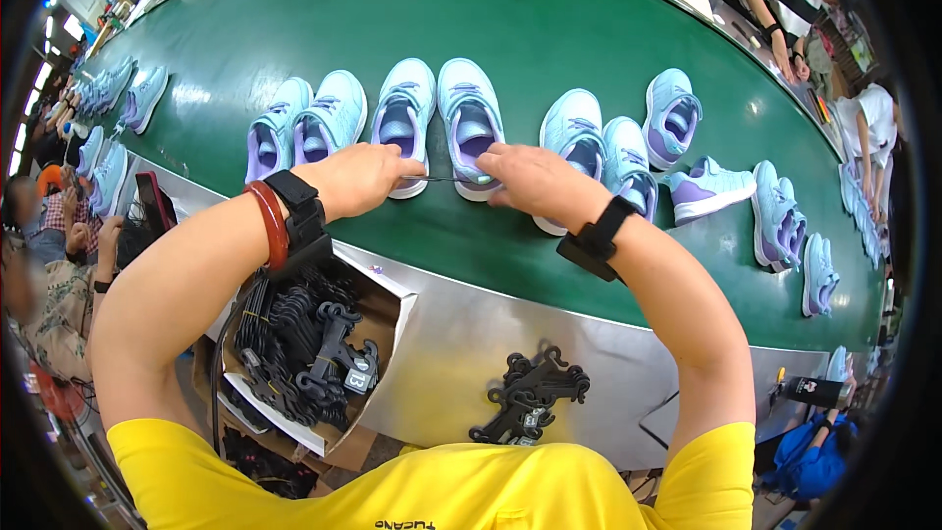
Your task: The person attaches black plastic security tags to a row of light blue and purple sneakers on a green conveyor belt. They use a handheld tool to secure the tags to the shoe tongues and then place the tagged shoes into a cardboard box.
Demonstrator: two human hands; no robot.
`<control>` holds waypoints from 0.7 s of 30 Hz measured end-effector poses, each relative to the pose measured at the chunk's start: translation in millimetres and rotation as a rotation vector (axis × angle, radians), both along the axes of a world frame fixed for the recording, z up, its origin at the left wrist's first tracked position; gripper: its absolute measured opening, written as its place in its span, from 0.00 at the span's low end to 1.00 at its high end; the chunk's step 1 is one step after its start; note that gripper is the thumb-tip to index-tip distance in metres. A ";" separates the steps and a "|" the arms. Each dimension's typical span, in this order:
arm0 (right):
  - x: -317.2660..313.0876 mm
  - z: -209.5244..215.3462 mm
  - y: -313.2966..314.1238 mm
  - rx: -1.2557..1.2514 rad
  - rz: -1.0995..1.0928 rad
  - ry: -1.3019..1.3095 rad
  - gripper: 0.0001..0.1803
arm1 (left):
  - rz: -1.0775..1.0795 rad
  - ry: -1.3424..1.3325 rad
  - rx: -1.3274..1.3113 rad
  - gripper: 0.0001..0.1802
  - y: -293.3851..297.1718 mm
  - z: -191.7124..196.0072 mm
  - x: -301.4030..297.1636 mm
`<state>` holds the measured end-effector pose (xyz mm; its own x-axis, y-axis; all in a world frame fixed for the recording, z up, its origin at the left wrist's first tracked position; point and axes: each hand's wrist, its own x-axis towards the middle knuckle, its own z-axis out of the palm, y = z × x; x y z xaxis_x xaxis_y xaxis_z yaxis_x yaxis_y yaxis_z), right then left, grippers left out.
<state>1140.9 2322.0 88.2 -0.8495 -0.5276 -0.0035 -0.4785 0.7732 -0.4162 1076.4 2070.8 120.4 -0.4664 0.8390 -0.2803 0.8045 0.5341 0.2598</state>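
Note:
A pair of light blue and lilac sneakers stands upright before me, the left sneaker (404, 98) beside the right sneaker (467, 88), heels toward me. A thin dark strip (446, 179) runs across both heels, from one of my hands to the other. My left hand (361, 180) is closed, its fingertips pinching the strip's left end by the left sneaker's heel. At the right sneaker's heel, my right hand (545, 180) is closed on the other end, thumb and fingers touching the heel collar. Whether the strip is a cord or stiff plastic is unclear.
More matching sneakers (332, 110) stand left of the pair, others (571, 128) to the right, on a green belt (471, 0). A cardboard box (397, 309) of black plastic hangers and a loose hanger pile (530, 393) lie on the metal ledge (432, 373). Other people work around the belt.

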 end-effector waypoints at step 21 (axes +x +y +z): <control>-14.7 0.9 -15.6 0.187 -0.010 0.419 0.09 | 0.222 -0.026 -0.052 0.09 10.6 0.6 7.5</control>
<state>1126.2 2306.5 89.0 -0.8031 -0.5423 0.2468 -0.5678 0.8221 -0.0416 1083.9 2081.5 121.0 -0.6296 0.7008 -0.3353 0.6594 0.7103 0.2463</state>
